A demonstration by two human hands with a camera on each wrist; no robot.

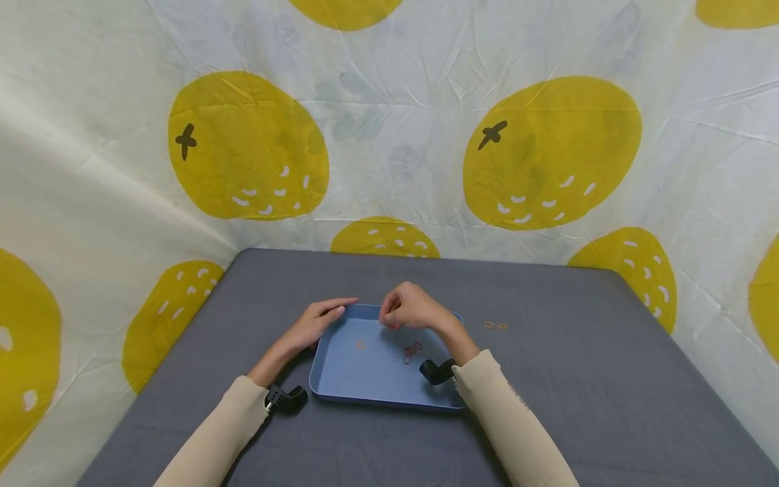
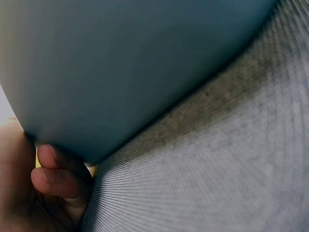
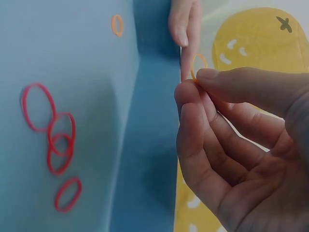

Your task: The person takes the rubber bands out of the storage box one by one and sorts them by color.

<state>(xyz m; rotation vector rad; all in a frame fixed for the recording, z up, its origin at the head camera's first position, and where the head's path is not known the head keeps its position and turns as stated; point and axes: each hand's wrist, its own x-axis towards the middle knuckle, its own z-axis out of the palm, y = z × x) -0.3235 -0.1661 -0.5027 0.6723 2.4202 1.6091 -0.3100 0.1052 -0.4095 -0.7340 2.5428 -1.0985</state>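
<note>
A shallow blue tray (image 1: 365, 379) lies on the grey tabletop. At its far left corner my left hand (image 1: 310, 327) holds the rim, thumb along the edge; in the left wrist view, fingers (image 2: 60, 182) curl against the tray's outer side. Above the tray's far edge, my right hand (image 1: 415, 308) pinches a yellow-orange rubber band (image 3: 193, 66) between thumb and forefinger. Several red rubber bands (image 3: 54, 108) lie inside the tray, some overlapping. A single orange rubber band (image 3: 113, 25) sits apart from them, further left in the head view.
Two orange rubber bands (image 1: 489, 325) lie on the grey cloth-covered table (image 1: 578, 379) to the right of the tray. Behind the table hangs a white curtain (image 1: 395, 135) printed with big yellow fruit. A black wrist camera (image 1: 437, 372) overhangs the tray's right side.
</note>
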